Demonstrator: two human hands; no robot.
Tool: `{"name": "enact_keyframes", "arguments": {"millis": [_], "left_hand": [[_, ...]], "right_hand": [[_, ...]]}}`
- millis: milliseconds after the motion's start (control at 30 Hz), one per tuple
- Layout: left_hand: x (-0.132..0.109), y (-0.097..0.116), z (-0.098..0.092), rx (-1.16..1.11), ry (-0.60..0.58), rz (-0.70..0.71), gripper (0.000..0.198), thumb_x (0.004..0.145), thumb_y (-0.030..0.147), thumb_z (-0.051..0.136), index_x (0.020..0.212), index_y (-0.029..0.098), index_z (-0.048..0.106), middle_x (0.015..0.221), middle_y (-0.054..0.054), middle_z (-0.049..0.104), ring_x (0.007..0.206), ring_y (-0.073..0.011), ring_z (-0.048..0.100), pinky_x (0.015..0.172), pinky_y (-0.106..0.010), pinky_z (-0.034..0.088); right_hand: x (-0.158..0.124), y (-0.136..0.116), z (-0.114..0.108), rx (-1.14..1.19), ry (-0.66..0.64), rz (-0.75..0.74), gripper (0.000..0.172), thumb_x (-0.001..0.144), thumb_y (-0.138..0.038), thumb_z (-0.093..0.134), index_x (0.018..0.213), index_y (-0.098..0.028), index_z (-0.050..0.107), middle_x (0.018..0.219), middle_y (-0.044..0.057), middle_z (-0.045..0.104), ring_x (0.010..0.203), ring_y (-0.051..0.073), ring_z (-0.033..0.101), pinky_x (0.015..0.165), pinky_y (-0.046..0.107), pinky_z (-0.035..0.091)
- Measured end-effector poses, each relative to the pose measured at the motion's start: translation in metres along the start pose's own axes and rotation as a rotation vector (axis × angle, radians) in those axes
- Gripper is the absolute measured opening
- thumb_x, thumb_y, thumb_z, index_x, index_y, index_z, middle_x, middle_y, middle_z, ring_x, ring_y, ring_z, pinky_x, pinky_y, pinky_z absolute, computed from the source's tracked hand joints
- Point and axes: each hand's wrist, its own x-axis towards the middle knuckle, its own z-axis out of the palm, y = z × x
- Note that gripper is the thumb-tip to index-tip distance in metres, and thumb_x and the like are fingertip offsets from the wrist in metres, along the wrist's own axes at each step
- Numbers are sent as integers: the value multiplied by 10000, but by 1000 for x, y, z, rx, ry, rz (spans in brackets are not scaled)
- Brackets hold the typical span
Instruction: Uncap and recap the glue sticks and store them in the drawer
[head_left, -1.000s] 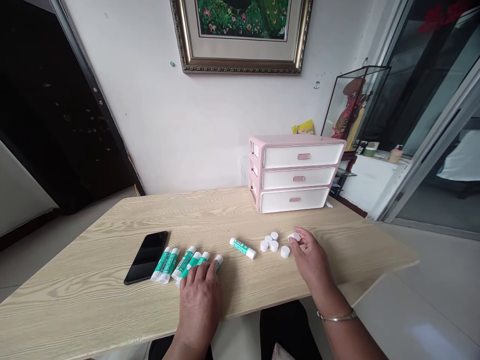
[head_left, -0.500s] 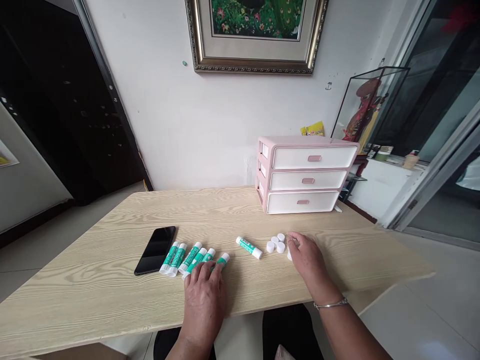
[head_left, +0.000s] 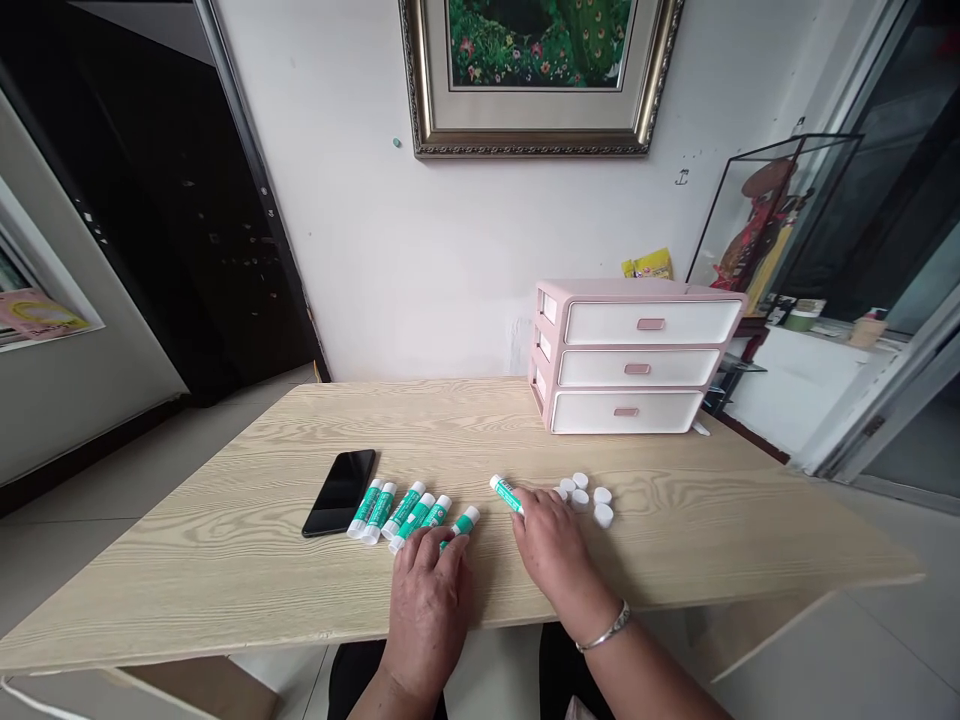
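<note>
My left hand (head_left: 433,595) rests at the near end of a row of glue sticks, fingers curled. Its thumb side closes on the rightmost green-and-white glue stick (head_left: 466,520), whose lower part is hidden. Several more glue sticks (head_left: 412,515) lie side by side, slanted, to the left of that one. Farther right, my right hand (head_left: 551,540) has its fingers closed on the near end of a separate glue stick (head_left: 505,492) lying on the table. Just beyond and right of this hand sit several small white caps (head_left: 580,500).
A black phone (head_left: 339,493) lies left of the glue sticks on the wooden table (head_left: 247,570). Toward the back right stands a pink drawer unit (head_left: 637,368) with white fronts. A framed picture (head_left: 532,145) hangs on the wall behind.
My right hand has moved left from beside the white caps onto the separate glue stick. My left hand stays at the row. The camera view has shifted slightly left.
</note>
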Motion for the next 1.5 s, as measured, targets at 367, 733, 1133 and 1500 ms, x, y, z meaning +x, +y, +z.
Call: {"name": "enact_keyframes", "arguments": {"millis": [367,733,1133,1500], "left_hand": [[-7,22,-24,-618,-87,-262,214,1020,274,508,1080,212,704,1042,-93,727,909,-199,721,769,-322,608],[-5,24,-50,-217,-84,-53,462,966,313,638,1421,276,566,1441,-140,593,1359,-345,540,1089,-570,491],[-22,51,-44,-452,-482,-125,291,983,322,613,1263,244,624,1076,-87,782,946,-243,770,793,-322,617],[-33,46,-53,-1216,-891,-450,566,973,703,459,960,176,664,709,5,610,626,-115,564,603,-202,469]], "right_hand": [[-31,-20,-24,1304,-110,553,572,819,-568,743,1210,-151,715,865,65,764,763,200,672,707,308,505],[-47,-39,-56,1293,-262,566,506,884,-655,621,974,-172,744,762,39,696,671,164,599,617,268,445],[-73,-39,-46,722,-247,206,249,1019,-468,481,959,-247,580,797,4,656,726,184,588,658,272,413],[-72,4,-35,968,-64,417,161,894,-310,512,910,-219,644,609,-54,460,551,143,413,522,254,332]]}}
